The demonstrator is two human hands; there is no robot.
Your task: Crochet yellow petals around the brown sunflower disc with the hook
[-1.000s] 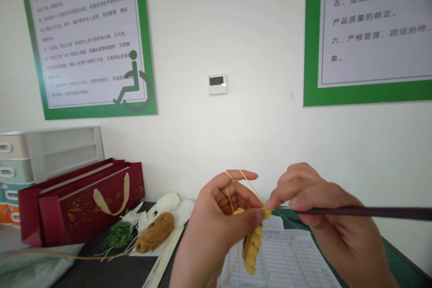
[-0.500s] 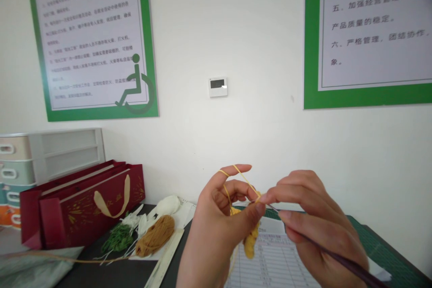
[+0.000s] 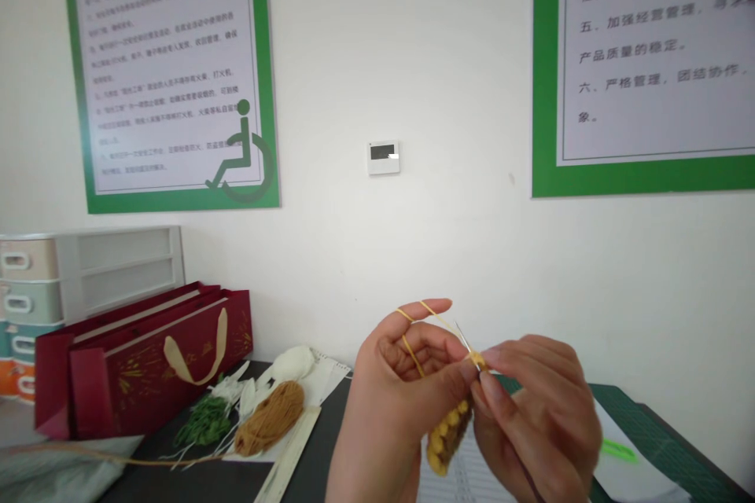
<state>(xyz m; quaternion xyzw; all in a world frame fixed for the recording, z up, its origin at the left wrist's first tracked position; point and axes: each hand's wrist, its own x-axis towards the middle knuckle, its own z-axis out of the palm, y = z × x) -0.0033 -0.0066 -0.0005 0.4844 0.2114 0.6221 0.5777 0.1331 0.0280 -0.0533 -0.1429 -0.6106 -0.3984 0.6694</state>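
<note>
Right hand [image 3: 539,409] has tilted the hook [image 3: 463,337] steeper, left hand [image 3: 392,393] extending forefinger [image 3: 440,305].

Soft, pale light spreads across the white wall [image 3: 330,94] before me, glinting faintly off the wall panel [image 3: 384,166]. The right-hand poster's [image 3: 625,122] print blurs toward the right, beneath a darkened corner.

Here at upper right, green-bordered poster [image 3: 654,63] reading “产品质量的稳定”, “严格管理”, and there, upper left, a wheelchair sign [image 3: 245,148] on a second poster [image 3: 159,78] of Chinese lines
</note>
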